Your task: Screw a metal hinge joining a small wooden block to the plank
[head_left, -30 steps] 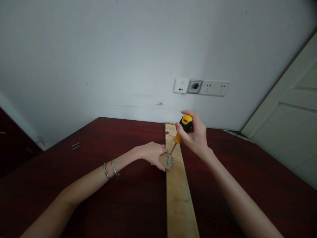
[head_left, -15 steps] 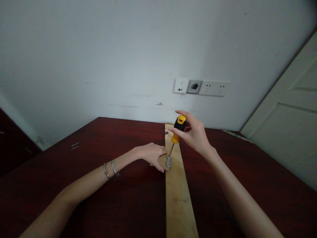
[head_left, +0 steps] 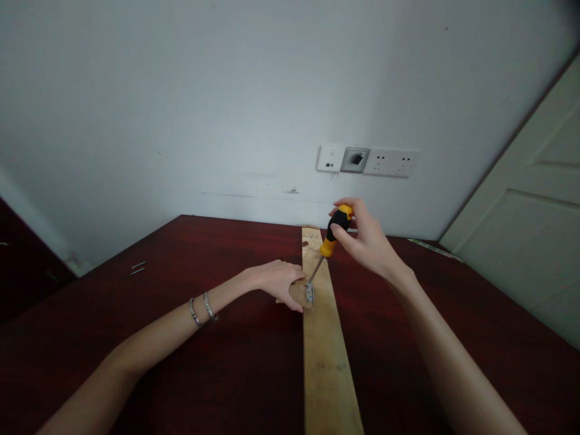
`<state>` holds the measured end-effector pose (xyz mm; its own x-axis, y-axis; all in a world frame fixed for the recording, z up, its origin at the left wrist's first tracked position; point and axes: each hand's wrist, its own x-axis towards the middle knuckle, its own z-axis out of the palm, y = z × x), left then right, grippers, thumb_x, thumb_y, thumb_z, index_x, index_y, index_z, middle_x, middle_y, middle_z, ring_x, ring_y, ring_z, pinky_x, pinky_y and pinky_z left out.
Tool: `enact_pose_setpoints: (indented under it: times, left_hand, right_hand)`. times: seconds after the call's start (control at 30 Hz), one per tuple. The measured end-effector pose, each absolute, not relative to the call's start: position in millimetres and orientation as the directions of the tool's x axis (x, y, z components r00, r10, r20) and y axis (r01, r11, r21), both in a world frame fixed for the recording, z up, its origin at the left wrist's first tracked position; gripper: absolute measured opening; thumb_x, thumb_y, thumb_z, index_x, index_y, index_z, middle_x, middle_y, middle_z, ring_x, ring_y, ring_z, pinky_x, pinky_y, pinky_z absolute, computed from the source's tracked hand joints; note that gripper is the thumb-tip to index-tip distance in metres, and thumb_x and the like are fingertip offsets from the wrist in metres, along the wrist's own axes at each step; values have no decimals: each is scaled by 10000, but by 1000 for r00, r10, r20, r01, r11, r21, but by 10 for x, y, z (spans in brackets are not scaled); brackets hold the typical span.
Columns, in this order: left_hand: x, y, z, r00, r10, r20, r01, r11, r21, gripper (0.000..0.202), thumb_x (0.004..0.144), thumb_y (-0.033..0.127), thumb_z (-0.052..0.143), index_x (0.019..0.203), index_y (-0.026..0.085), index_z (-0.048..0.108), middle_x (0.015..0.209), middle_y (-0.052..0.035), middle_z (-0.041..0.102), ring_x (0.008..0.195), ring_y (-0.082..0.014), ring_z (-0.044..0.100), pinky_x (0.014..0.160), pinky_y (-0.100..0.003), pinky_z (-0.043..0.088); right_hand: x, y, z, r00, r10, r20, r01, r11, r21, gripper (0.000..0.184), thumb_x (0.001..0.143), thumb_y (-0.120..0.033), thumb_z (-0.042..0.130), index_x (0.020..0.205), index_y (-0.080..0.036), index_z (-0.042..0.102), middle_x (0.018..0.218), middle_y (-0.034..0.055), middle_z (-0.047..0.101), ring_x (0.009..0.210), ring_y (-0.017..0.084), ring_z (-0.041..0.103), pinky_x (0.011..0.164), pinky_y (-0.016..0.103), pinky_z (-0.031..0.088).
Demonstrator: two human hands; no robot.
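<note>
Left hand (head_left: pixel 278 283) and right hand (head_left: pixel 369 244) are apart near the middle of the frame, each closed on something. The left pinches a small tan wooden block (head_left: pixel 298 293) between thumb and fingers, apparently to stop it sliding or twisting against the long pale wooden plank (head_left: pixel 330 362). The right grips the screwdriver with a black-and-yellow handle (head_left: pixel 336 232), fingers and thumb set around the handle, likely so that it can be turned while the shaft is kept on line.

The screwdriver leans: its handle points up and right in the frame, its steel shaft down and left to the upper end of a small silver metal plate (head_left: pixel 310 293), just right of frame centre. Whether the tip sits in a screw head is too small to tell. The plate's long axis runs roughly up and down the frame, near that of the plank, which stretches from the bottom edge towards the wall across a dark red wooden tabletop (head_left: pixel 217 374). Two slim silver screws or pins (head_left: pixel 138 271) lie at left, side by side.
</note>
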<state>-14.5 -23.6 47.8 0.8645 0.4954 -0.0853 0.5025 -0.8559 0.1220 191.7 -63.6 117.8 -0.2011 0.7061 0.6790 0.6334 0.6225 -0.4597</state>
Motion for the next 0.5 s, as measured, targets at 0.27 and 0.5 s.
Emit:
enact_pose_setpoints:
  times: [0.27,0.5]
  left_hand:
    - [-133,-257,508,849,517,-110,528,-842,114,557,650,630,670,976,185,598,996,-44,648,799,-199,626,645,-255,402]
    - [-152,-236,492,868,494,-49,497,-860,117,552,654,636,669,951,176,601,979,-39,642,770,-183,620,632,-252,396]
  right_hand:
    - [1857,-608,1150,-207,652,729,659,644,-389,393,781,-413,640,1092,-194,540,1005,77,580,765,179,579,665,335,524]
    - [1848,-644,1151,-277,635,721,665,669,-333,488,849,-294,526,1317,-211,419,1148,113,572,919,224,589,730,371,533]
